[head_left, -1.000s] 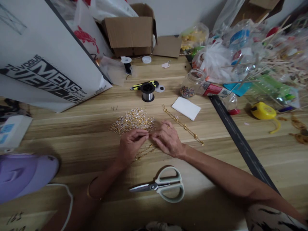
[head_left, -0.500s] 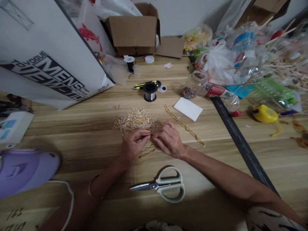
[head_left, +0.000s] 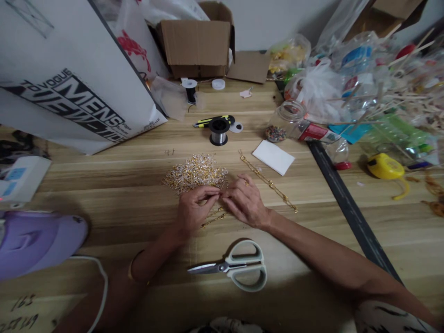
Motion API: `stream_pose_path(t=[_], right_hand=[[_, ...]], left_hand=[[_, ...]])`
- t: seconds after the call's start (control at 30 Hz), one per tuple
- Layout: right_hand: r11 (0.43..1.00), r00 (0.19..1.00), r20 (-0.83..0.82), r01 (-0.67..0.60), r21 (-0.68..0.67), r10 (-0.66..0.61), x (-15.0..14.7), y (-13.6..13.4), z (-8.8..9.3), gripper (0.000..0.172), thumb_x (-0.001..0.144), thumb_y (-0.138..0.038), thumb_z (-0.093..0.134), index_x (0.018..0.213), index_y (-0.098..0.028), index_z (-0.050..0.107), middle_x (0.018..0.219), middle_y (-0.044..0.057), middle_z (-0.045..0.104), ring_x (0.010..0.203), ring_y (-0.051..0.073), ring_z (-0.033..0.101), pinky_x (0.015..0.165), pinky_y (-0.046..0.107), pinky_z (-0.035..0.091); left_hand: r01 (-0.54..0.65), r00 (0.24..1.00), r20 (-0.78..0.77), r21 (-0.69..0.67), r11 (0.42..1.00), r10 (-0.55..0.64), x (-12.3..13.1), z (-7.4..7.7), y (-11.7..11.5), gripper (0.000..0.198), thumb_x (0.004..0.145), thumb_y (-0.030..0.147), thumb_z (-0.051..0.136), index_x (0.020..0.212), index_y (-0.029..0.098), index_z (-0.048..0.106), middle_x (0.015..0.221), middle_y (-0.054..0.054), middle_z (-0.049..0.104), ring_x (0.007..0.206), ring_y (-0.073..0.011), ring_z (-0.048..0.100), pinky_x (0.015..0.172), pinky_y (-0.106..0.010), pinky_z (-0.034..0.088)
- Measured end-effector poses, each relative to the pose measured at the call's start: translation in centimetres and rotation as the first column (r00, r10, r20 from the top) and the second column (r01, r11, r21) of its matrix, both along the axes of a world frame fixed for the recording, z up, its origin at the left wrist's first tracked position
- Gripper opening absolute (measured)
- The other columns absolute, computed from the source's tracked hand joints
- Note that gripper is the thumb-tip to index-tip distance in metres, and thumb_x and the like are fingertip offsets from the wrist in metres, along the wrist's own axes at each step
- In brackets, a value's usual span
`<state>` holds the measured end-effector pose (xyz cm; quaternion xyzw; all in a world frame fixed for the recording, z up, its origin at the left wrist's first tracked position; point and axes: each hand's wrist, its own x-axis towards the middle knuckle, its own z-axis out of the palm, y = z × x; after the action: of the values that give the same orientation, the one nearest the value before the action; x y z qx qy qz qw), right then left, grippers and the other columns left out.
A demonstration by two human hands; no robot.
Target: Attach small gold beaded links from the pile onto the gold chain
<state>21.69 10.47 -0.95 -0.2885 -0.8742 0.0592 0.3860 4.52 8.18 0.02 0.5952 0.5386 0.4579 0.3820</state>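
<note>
On the tabletop (head_left: 142, 185), near the heap of clear-and-gold pieces (head_left: 194, 172), a gold chain (head_left: 212, 221) lies between the wrists. Such fine work likely wants a light pinch and steadied forearms. Left hand (head_left: 196, 208) and right hand (head_left: 245, 202) meet nearly tip to tip, fingers bent, pinched closed; contents too small to tell.

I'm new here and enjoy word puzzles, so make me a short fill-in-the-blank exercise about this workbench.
1. Of the left hand and the right hand, the one nearer the folded white sheet is the ____ one.
2. The main colour of the tape measure is ____.
3. In the picture, the blades of the scissors point toward the ____ side.

Missing words: right; yellow; left.
</note>
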Motion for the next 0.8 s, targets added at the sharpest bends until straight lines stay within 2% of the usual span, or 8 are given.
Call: stream_pose_path(t=[0.17, 0.57, 0.8], right_hand=[[1.0, 1.0, 0.013, -0.001, 0.005, 0.001, 0.02, -0.04, -0.07, 0.004, 0.086, -0.017, 0.051, 0.088, -0.018, 0.053, 0.081, 0.003, 0.064, 0.079, 0.016, 0.056, 0.095, 0.043, 0.037], [1.0, 1.0, 0.021, -0.007, -0.004, 0.007, -0.01, 0.03, -0.04, 0.004, 0.086, -0.016, 0.051, 0.089, -0.018, 0.054, 0.083, 0.004, 0.064, 0.08, 0.016, 0.056, 0.096, 0.044, 0.036], [1.0, 0.999, 0.038, 0.005, 0.007, -0.006, -0.06, -0.01, -0.12, 0.004, 0.086, -0.016, 0.051, 0.088, -0.017, 0.053, 0.081, 0.003, 0.064, 0.079, 0.015, 0.055, 0.097, 0.043, 0.036]], left_hand=[[0.002, 1.0, -0.011, 0.006, 1.0, -0.002, -0.08, -0.37, 0.03, 0.008, 0.07, 0.018, 0.066, 0.077, 0.017, 0.07, 0.077, -0.004, 0.073, 0.069, -0.0143, 0.068, 0.072, -0.024, 0.056], [0.025, 0.997, -0.068, 0.042, 0.999, -0.022, -0.04, -0.15, -0.05, 0.009, 0.071, 0.017, 0.065, 0.078, 0.016, 0.07, 0.078, -0.004, 0.073, 0.069, -0.0143, 0.069, 0.072, -0.024, 0.057], [0.043, 0.994, -0.102, 0.139, 0.989, -0.029, -0.12, -0.52, -0.09, 0.009, 0.072, 0.013, 0.063, 0.079, 0.015, 0.069, 0.077, -0.003, 0.073, 0.067, -0.0125, 0.069, 0.07, -0.021, 0.057]])
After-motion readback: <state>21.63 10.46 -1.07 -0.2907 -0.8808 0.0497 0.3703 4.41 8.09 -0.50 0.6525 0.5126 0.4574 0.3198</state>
